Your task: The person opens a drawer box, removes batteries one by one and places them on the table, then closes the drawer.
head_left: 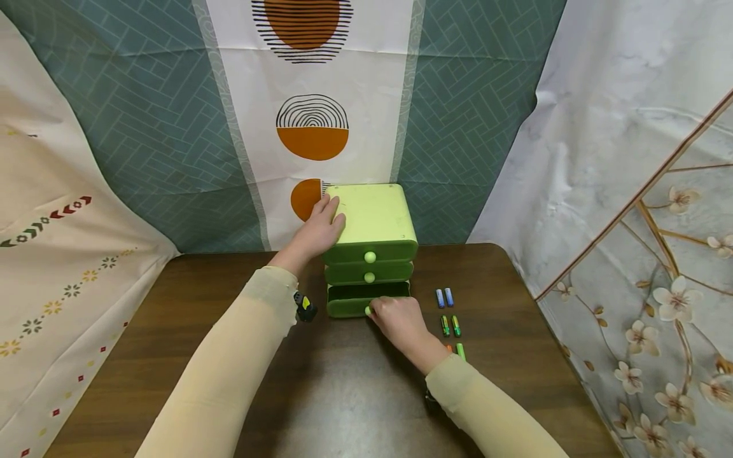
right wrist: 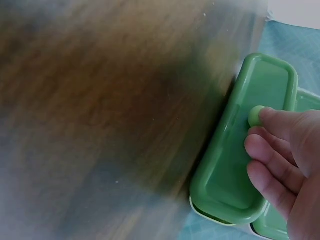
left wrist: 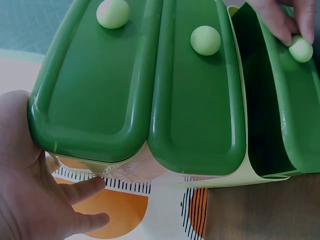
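A small green chest of drawers (head_left: 375,213) with three drawers and a pale top stands at the back of the table. Its bottom drawer (head_left: 346,309) is pulled partway out, its inside dark; the upper two are closed. My right hand (head_left: 397,321) pinches the round knob (right wrist: 255,116) of that bottom drawer between thumb and fingers. My left hand (head_left: 318,230) rests on the left edge of the chest's top, fingers spread along its side, as the left wrist view (left wrist: 42,185) also shows.
Right of the chest lie two blue batteries (head_left: 444,298) and two green-gold batteries (head_left: 450,326). Nearer, a bright green battery (head_left: 460,351) and an orange one (head_left: 449,348) are partly hidden by my right arm. A patterned curtain (head_left: 481,127) hangs right behind the wooden table (head_left: 229,356).
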A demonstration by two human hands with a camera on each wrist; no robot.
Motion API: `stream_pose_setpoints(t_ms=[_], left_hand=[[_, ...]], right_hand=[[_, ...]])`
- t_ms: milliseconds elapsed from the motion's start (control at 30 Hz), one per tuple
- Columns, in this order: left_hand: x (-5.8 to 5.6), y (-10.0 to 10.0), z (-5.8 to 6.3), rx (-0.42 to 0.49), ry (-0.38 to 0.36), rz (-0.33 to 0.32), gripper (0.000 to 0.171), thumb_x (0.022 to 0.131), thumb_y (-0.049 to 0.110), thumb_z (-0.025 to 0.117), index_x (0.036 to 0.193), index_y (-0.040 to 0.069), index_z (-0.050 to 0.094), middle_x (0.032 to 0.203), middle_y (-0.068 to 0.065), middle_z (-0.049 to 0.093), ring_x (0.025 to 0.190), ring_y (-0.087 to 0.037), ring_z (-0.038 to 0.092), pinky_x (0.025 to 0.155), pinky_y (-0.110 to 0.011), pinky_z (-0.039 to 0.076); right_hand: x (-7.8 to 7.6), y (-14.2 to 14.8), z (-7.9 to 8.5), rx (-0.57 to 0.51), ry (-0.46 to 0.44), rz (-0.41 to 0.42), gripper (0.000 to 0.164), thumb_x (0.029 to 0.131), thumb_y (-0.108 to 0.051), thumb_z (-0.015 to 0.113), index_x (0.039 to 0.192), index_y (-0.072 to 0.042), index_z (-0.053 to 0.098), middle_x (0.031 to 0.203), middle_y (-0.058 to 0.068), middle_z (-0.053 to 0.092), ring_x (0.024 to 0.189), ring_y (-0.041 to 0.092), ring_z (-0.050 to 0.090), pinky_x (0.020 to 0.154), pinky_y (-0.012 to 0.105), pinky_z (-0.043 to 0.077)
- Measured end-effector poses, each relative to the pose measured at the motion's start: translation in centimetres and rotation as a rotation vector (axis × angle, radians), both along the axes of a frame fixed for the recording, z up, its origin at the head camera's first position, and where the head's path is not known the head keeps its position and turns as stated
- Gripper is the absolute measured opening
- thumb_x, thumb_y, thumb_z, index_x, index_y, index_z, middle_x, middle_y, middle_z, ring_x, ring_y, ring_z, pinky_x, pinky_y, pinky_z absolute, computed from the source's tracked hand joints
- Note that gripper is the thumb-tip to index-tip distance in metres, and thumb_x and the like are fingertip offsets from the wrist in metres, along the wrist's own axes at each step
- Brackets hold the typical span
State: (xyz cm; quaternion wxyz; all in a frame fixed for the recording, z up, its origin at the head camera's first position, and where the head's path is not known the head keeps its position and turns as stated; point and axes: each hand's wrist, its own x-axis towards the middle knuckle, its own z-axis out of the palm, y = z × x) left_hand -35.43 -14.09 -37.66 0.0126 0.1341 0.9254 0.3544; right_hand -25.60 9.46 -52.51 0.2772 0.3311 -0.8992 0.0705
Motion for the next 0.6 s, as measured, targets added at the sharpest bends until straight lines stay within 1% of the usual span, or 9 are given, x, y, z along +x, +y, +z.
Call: stream_pose_setpoints(t_ms=[100,367,600], left_hand=[[0.0,0.0,-0.1,0.001,-0.001,0.003,0.07,0.12,0.044,0.028,0.179,0.011,0.012,0.185,-0.01,-0.005,0.171,-0.03,-0.001,0.133,-0.057,0.017],[0.0,0.0,-0.1,0.002,-0.004,0.002,0.07,0.12,0.043,0.028,0.179,0.011,0.011,0.185,-0.01,-0.005,0.171,-0.03,0.0,0.133,-0.057,0.017],[0.0,0.1,0.2,0.0,-0.001,0.007,0.069,0.12,0.041,0.029,0.179,0.01,0.013,0.185,-0.012,-0.003,0.171,-0.031,0.002,0.133,-0.057,0.018]], right_hand=[[-0.5,-0.1,0.0,0.003,-0.005,-0.012,0.031,0.096,-0.023,0.091,0.074,-0.02,0.069,0.064,-0.007,0.062,0.053,0.011,0.061,0.047,0.034,0.05],[-1.8,-0.4,-0.3,0.014,-0.003,-0.048,0.021,0.097,-0.025,0.09,0.082,-0.019,0.076,0.073,-0.006,0.071,0.057,0.014,0.066,0.051,0.037,0.055],[-2.4,-0.6,-0.4,0.011,-0.006,-0.06,0.024,0.098,-0.025,0.089,0.081,-0.019,0.073,0.074,-0.004,0.071,0.058,0.015,0.066,0.053,0.038,0.056]])
